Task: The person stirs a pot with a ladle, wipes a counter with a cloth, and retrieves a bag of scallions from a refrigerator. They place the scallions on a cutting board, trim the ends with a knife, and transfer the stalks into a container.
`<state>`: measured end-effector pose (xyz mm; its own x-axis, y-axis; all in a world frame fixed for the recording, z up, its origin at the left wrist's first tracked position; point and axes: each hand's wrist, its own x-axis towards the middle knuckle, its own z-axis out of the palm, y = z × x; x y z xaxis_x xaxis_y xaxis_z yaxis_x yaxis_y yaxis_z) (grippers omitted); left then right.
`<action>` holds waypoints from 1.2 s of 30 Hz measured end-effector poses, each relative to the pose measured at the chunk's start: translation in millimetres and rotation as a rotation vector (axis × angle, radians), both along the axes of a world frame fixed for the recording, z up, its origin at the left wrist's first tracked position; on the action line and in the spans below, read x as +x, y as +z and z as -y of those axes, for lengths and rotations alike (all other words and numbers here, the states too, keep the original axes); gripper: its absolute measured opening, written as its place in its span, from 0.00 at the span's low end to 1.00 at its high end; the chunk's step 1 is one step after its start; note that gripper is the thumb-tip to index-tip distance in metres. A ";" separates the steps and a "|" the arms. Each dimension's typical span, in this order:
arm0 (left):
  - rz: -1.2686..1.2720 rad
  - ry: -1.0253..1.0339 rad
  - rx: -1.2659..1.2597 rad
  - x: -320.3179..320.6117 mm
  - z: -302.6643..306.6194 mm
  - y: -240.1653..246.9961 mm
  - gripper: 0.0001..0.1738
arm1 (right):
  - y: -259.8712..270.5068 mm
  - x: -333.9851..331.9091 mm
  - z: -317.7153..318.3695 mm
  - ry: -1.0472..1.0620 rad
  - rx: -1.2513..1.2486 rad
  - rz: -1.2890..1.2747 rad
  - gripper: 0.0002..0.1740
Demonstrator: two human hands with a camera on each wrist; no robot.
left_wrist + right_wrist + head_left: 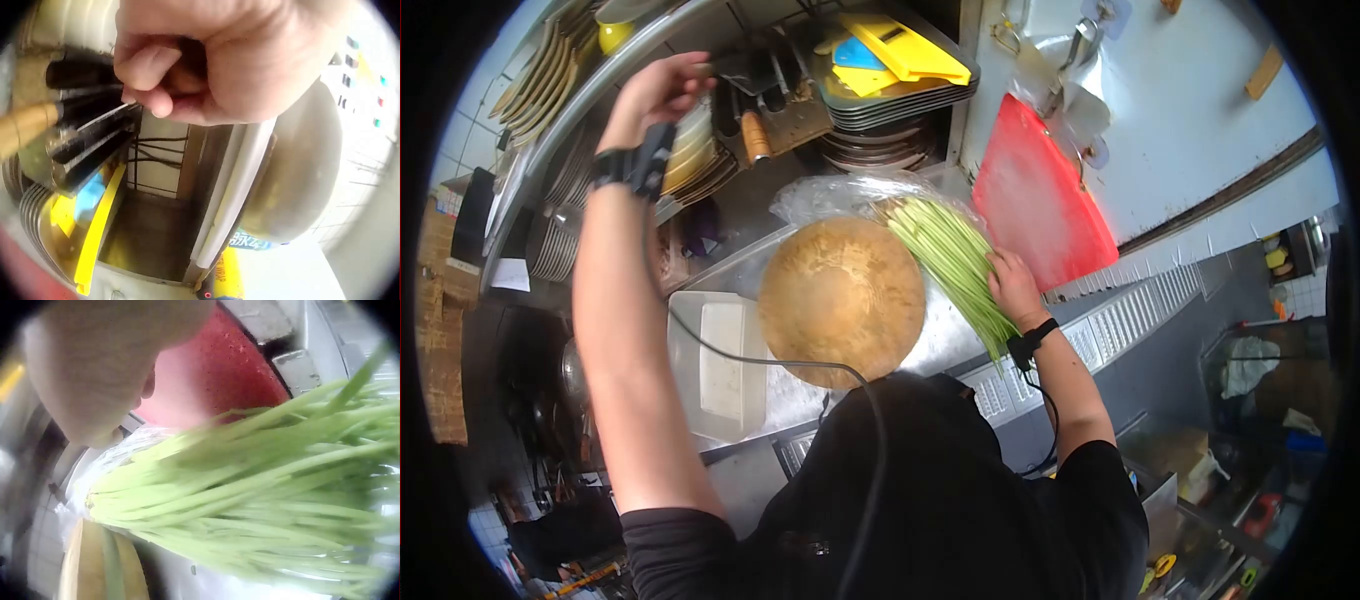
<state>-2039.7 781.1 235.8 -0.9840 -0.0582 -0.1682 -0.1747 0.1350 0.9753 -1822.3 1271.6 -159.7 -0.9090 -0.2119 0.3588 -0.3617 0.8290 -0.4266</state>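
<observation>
Reaches up with the left hand (pixel 655 95) to the rack (pixel 765 100), fingers and thumb curled tight round a dark handle (pixel 184 62) there. Lays the right hand (pixel 1015 285) on the green stalks (pixel 950 255), just right of the round wooden board (pixel 840 300). Cannot tell whether those fingers close round the bunch or only press on it. Pale ends of the stalks on a clear bag (pixel 825 195) at the wooden board's far edge, leafy ends toward the body.

Readable: WRAP, on a yellow box (pixel 228 275) low in the left wrist view. Just above it, a blue label (pixel 250 240) with white print too blurred to read. No other legible writing.

Only from the left wrist: the grip close up, a row of black handles (pixel 81 75) and one wooden handle (pixel 25 128) beside it, and a steel bowl (pixel 300 169) to the right.

Only from the head: both arms at once, well apart; a white tray (pixel 720 360) left of the wooden board; yellow boards (pixel 905 50) on stacked trays; plates (pixel 550 70) on edge at far left.

From the right wrist: stalks across most of the frame, the red board (pixel 212 375) behind them, only the heel of the hand, fingers hidden.
</observation>
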 end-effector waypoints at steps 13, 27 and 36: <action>-0.450 0.099 0.019 191.1 22.0 22.3 0.29 | -29.2 -48.1 77.1 -0.096 0.180 0.375 0.58; 0.136 0.348 -0.487 470.0 101.4 -209.9 0.35 | -33.5 -65.9 100.5 -0.140 0.277 0.370 0.56; 0.192 0.291 -0.371 497.1 73.8 -325.4 0.28 | -3.0 -90.7 64.7 -0.057 0.328 0.559 0.48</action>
<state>-1542.6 707.4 -89.6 -0.8716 -0.4154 -0.2602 -0.4278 0.3857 0.8175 -1912.9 1206.9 -162.7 -0.9528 -0.1763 -0.2470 -0.1103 0.9594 -0.2595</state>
